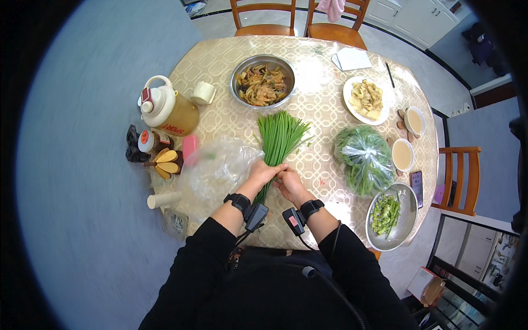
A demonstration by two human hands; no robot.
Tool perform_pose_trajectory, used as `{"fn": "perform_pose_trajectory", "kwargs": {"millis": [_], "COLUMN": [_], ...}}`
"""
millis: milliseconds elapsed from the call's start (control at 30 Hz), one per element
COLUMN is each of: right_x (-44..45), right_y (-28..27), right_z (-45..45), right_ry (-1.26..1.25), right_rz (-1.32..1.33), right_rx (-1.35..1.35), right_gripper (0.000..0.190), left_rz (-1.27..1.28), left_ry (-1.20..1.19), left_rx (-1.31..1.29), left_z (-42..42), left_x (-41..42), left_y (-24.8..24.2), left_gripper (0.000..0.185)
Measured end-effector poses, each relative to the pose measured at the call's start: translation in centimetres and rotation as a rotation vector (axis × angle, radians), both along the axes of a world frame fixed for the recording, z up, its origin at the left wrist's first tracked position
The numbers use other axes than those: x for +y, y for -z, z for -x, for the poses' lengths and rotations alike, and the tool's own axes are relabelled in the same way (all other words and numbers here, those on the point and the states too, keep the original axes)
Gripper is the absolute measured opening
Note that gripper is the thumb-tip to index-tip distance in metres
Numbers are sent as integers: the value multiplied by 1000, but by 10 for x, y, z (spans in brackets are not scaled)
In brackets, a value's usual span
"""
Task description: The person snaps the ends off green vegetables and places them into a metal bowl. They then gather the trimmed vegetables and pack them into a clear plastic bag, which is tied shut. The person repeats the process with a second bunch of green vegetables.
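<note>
A bunch of long green chives [277,138] lies on the table, its leafy tips fanned out away from me. My left hand [262,172] is closed around the lower part of the bunch. Close beside it, my right hand [290,184] has its fingertips at the stems; whether it grips any of them is hard to see. A crumpled clear plastic bag [220,165] spreads to the left of the chives, touching or nearly touching my left hand. On the right stands a knotted clear bag of leafy greens [365,161].
A metal bowl of cooked food [264,84] and a plate of food [366,101] stand farther back. Two bowls of pale liquid [402,155], a phone [416,187] and a colander with chopped greens [392,216] line the right. A large jug [169,107] and jar [154,141] stand left.
</note>
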State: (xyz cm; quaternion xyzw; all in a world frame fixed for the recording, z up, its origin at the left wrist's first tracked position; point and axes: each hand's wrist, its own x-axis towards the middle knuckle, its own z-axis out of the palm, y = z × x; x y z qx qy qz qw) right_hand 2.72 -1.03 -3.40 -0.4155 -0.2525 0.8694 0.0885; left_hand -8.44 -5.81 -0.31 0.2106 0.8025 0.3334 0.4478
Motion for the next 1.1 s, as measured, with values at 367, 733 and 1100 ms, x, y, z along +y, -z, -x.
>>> {"fn": "perform_pose_trajectory", "kwargs": {"millis": [367,733,1100], "right_x": [-1,5,23], "right_y": [-22,-40,-73], "right_z": [5,-14,-24], "right_ry": [-198,-155,83], "right_rz": [-352,-284,-143], "right_rx": [-81,36,126], "right_gripper": [33,43,85], "left_rz": [-39,-129,-114], "left_ry": [-22,-152,230], "left_rx": [-59,-595,299], "left_z": [1,5,-27], "left_x": [1,3,-10], "left_y": [14,-11,-62], "left_gripper": [37,31,54]}}
